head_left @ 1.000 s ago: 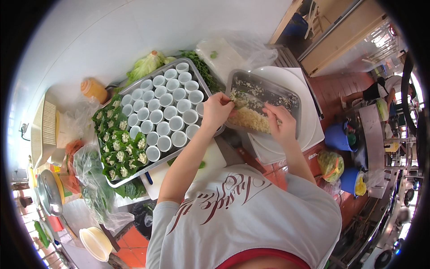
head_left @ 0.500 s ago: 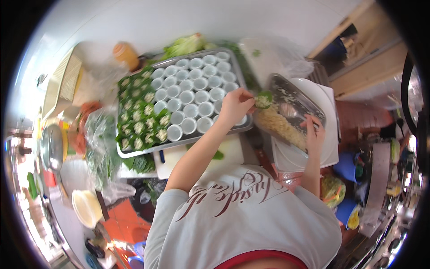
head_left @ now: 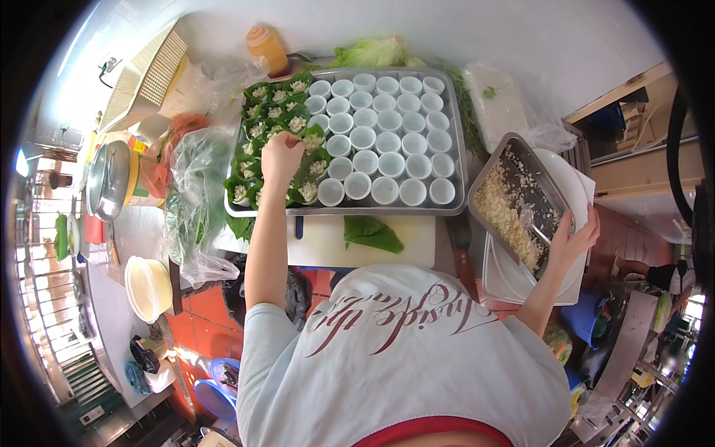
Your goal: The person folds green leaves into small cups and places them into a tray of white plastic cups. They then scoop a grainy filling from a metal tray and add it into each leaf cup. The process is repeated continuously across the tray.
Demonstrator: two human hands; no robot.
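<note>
My left hand (head_left: 283, 155) is over the left part of a metal tray (head_left: 454, 211), fingers pinched at a green leaf with white filling (head_left: 313, 141). The fingertips partly hide this leaf. Similar filled leaves stand packed to its left, while rows of small white cups (head_left: 388, 142) fill the rest of the tray. On the right, my right hand (head_left: 578, 237) grips the rim of a tilted, deep metal pan (head_left: 488, 160) holding chopped pale filling (head_left: 506, 212). A shiny spoon (head_left: 538, 232) lies in the pan, its handle running toward that hand.
Below the tray lies a white cutting board (head_left: 320, 246) with a loose green leaf (head_left: 372, 234). A brown-handled knife (head_left: 465, 262) sits beside it. Lettuce (head_left: 372, 54) and an orange-filled bottle (head_left: 267, 49) line the back. Plastic bags of greens (head_left: 197, 201) lie left.
My left hand has carried a filled leaf from beside the pan leftward to the tray's leaf rows. My right hand has shifted to the pan's rim. The whole view has turned.
</note>
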